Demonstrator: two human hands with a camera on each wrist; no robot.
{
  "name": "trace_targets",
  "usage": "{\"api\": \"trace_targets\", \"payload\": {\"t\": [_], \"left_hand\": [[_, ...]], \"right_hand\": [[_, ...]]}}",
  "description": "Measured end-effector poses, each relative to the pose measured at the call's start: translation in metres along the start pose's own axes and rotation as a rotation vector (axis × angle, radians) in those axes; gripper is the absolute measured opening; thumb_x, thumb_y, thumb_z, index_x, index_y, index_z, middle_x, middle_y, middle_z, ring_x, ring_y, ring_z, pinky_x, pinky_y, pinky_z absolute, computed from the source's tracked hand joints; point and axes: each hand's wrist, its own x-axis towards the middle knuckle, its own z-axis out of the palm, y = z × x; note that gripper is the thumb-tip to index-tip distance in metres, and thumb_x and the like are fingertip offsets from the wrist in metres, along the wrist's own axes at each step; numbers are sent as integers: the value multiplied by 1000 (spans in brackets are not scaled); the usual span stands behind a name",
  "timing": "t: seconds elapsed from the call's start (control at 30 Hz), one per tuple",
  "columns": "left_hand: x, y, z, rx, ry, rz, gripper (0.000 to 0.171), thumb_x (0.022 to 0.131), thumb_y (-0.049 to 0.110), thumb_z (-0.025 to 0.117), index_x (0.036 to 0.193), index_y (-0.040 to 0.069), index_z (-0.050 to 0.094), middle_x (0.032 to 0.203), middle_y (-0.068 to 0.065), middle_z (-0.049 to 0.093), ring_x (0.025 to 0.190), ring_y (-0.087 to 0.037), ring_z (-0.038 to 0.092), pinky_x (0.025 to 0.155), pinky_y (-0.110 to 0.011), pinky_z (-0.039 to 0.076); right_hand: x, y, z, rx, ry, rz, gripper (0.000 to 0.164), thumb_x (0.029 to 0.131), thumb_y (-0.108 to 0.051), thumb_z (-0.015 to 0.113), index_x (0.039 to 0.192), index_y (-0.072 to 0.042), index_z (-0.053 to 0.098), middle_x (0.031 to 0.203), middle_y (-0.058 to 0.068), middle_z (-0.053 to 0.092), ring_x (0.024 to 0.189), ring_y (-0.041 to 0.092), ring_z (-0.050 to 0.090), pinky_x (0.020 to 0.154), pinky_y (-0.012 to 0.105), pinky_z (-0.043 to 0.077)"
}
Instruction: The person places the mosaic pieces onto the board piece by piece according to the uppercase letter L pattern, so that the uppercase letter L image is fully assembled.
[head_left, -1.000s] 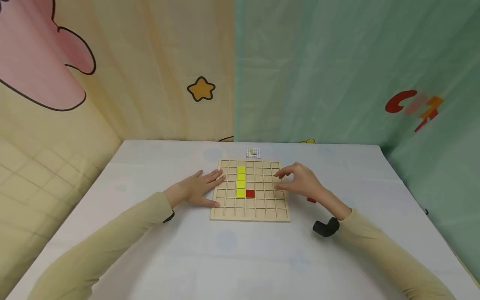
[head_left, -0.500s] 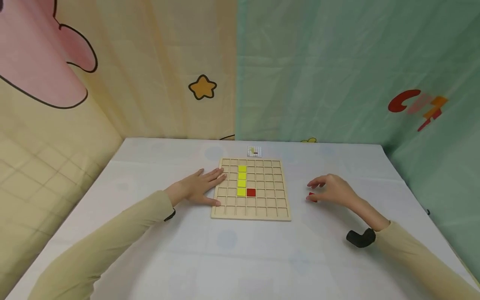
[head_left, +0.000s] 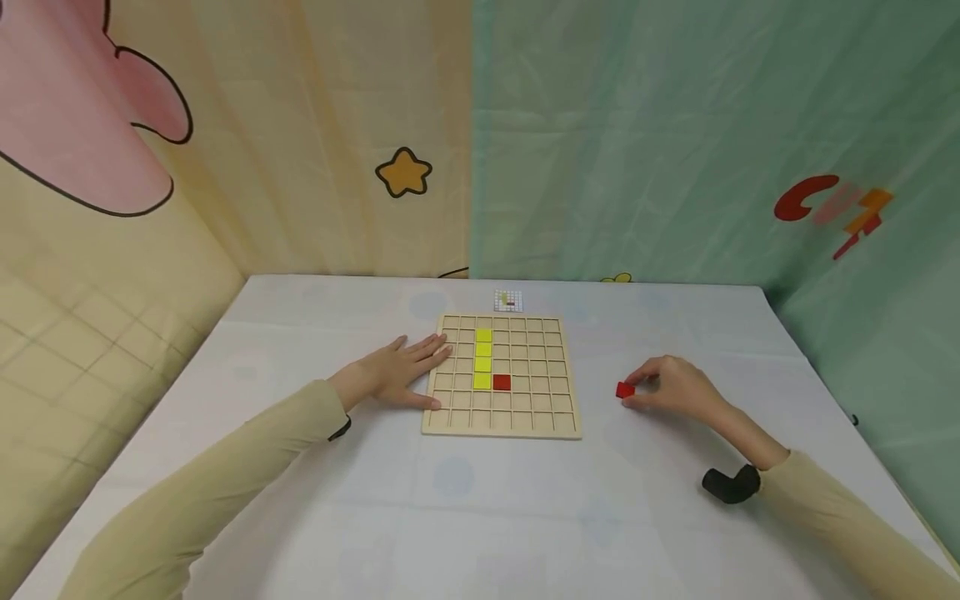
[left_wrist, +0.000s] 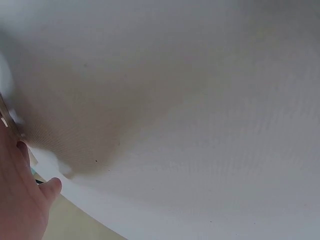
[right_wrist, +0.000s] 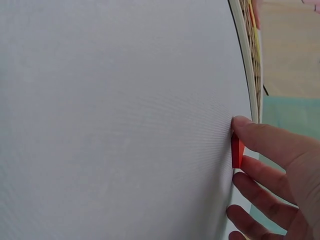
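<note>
A wooden grid board [head_left: 525, 422] lies flat on the white table. Several yellow square blocks [head_left: 483, 357] form a column in its cells, and a red square block [head_left: 502, 382] sits in the cell to the right of the lowest one. My left hand [head_left: 393, 373] rests with spread fingers on the board's left edge. To the right of the board, my right hand [head_left: 678, 387] pinches a small red block [head_left: 625, 390] between thumb and index finger. In the right wrist view this red block [right_wrist: 236, 152] is at or just above the tabletop; I cannot tell which.
A small printed grid card [head_left: 508, 301] with yellow and red marks lies just behind the board. Patterned curtains [head_left: 637, 142] hang along the back and sides of the white table [head_left: 465, 517].
My right hand has moved from above the board's right side out to the red block on the table and taken hold of it. The left hand has stayed on the board's edge.
</note>
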Motion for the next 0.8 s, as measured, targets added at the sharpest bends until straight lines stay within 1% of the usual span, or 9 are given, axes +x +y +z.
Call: {"api": "trace_targets", "payload": {"t": [0.23, 0.4, 0.6, 0.8], "left_hand": [[-1, 2, -1, -5, -3, -10, 99, 86, 74, 43, 156, 17, -1, 164, -5, -7, 151, -23, -3, 119, -58, 6], [0, 0, -2, -6, -8, -17, 100, 86, 74, 42, 156, 18, -1, 164, -4, -7, 151, -22, -3, 119, -58, 6], [3, -3, 0, -11, -5, -16, 101, 85, 76, 41, 156, 19, -1, 164, -4, -8, 151, -22, -3, 119, -58, 6], [3, -2, 1, -11, -5, -14, 100, 85, 76, 42, 156, 19, -1, 163, -4, -7, 151, -22, -2, 119, -58, 6]], "right_hand": [[-3, 0, 0, 12, -1, -3, 24, 75, -25, 82, 93, -10, 77, 88, 2, 73, 82, 18, 59, 71, 33, 49], [1, -4, -2, -19, -1, -15, 24, 76, -25, 80, 94, -11, 77, 88, 1, 74, 79, 16, 59, 66, 30, 48], [7, -12, 0, -55, 50, -39, 25, 75, -27, 79, 95, -13, 77, 86, 0, 73, 73, 13, 58, 59, 26, 45], [15, -25, 3, -32, 89, -73, 24, 74, -30, 80, 94, -16, 77, 82, -4, 73, 68, 9, 56, 56, 23, 42]]}}
